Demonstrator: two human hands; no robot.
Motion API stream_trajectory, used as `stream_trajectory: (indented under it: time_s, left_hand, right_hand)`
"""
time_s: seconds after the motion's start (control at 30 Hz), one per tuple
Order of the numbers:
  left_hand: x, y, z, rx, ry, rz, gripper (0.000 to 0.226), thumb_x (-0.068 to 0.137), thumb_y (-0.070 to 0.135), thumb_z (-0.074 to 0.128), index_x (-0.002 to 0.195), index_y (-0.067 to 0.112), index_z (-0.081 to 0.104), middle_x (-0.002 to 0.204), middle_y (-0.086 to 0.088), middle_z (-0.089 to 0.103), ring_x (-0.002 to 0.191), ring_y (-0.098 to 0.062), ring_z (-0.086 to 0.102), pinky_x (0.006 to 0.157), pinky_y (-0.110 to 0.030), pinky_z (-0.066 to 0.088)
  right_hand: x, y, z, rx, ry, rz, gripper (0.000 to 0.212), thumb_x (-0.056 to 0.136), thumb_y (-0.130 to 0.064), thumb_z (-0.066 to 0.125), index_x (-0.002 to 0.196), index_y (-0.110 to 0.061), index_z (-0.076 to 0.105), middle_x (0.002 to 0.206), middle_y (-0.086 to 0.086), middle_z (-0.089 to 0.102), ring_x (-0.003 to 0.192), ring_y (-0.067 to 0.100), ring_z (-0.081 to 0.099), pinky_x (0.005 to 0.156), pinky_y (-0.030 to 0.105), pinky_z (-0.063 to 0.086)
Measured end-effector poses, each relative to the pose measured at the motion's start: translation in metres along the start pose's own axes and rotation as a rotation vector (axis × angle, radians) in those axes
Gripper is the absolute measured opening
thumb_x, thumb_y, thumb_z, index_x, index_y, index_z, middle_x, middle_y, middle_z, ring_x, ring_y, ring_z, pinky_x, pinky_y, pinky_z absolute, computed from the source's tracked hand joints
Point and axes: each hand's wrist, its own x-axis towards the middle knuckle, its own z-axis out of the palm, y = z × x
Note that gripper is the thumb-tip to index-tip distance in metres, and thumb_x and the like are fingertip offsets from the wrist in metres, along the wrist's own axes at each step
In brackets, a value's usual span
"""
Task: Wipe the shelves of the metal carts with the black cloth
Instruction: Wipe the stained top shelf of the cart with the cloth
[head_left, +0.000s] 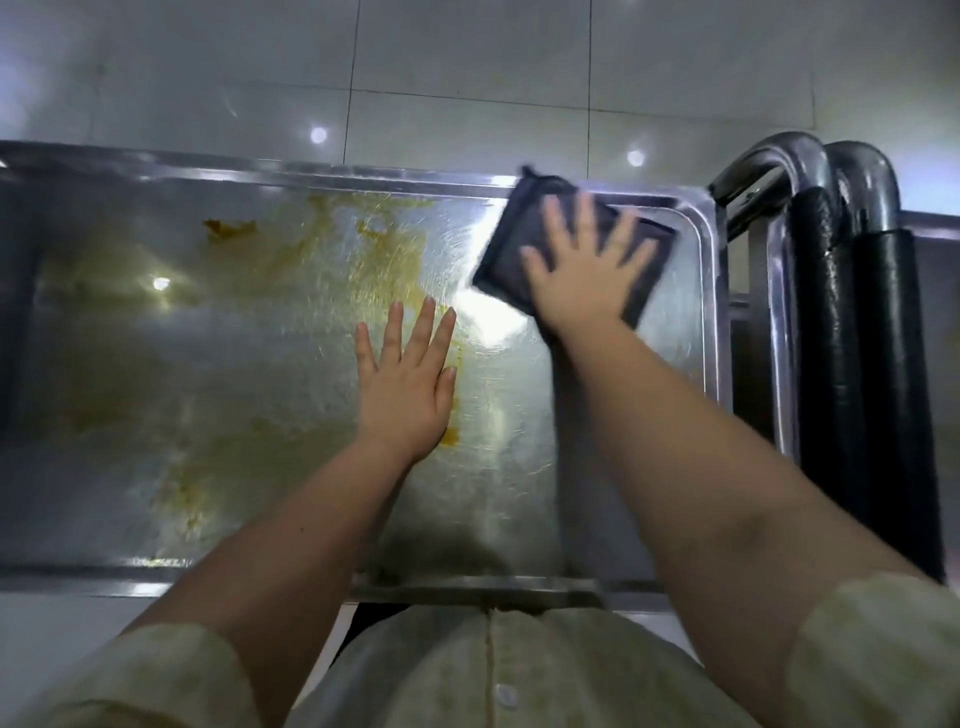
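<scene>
We look down on the top shelf (260, 405) of a shiny metal cart. The black cloth (506, 249) lies flat on the shelf in the far right corner, and one corner of it sticks out over the far rim. Our right hand (582, 280) lies on top of the cloth with its fingers straight and spread wide. It presses down on the cloth and does not curl round it. This hand and the cloth look a bit blurry. Our left hand (410, 379) is flat on the bare metal near the middle of the shelf, with its fingers straight and close together, and it holds nothing. It is near the right hand but does not touch it or the cloth. Yellow-brown stains (363, 244) spread over the shelf, mostly to the left of the cloth and around the left hand. At the right end of the cart stand two bent metal handles (831, 364) with black covers on them. Past the cart we see a pale tiled floor (208, 67). At the bottom we see our light shirt (493, 670) with buttons and rolled-up sleeves.
</scene>
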Motion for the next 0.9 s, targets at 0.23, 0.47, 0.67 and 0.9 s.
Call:
stream_trajectory:
  time_s: [0.23, 0.47, 0.67, 0.9]
  left_hand:
    - [-0.001, -0.006, -0.010, -0.031, -0.025, -0.013, 0.061, 0.099, 0.051, 0.014, 0.157, 0.033, 0.006, 0.165, 0.001, -0.003, 0.152, -0.029, -0.004, 0.118, -0.060, -0.009]
    - [-0.001, -0.052, -0.020, 0.029, -0.051, -0.085, 0.058, 0.101, 0.058, 0.013, 0.154, 0.044, -0.004, 0.164, 0.007, -0.011, 0.149, -0.030, -0.018, 0.110, -0.069, -0.015]
    - [-0.005, -0.057, -0.016, 0.022, -0.009, -0.095, 0.060, 0.102, 0.041, 0.029, 0.156, 0.037, 0.003, 0.166, 0.001, -0.001, 0.152, -0.030, -0.005, 0.113, -0.068, -0.007]
    - [-0.003, -0.053, -0.020, 0.005, -0.032, -0.091, 0.056, 0.104, 0.047, 0.018, 0.156, 0.038, 0.001, 0.165, 0.004, -0.008, 0.151, -0.025, -0.012, 0.114, -0.063, -0.014]
  right_hand:
    - [0.011, 0.019, 0.000, -0.060, 0.019, -0.176, 0.064, 0.094, -0.071, 0.020, 0.152, -0.050, 0.004, 0.164, -0.013, -0.002, 0.150, 0.037, -0.005, 0.114, 0.065, -0.006]
    - [-0.033, 0.064, 0.000, 0.019, 0.017, 0.222, 0.064, 0.097, -0.065, 0.015, 0.154, -0.043, -0.005, 0.165, -0.006, -0.008, 0.147, 0.045, -0.009, 0.114, 0.067, -0.001]
    - [-0.082, -0.057, 0.033, -0.055, -0.047, -0.358, 0.064, 0.095, -0.069, 0.014, 0.153, -0.048, -0.004, 0.164, -0.012, -0.011, 0.148, 0.039, -0.017, 0.112, 0.067, -0.011]
    - [-0.071, 0.111, 0.011, 0.053, 0.024, 0.174, 0.065, 0.093, -0.071, 0.014, 0.153, -0.048, 0.001, 0.165, -0.012, -0.004, 0.149, 0.037, -0.006, 0.116, 0.064, 0.000]
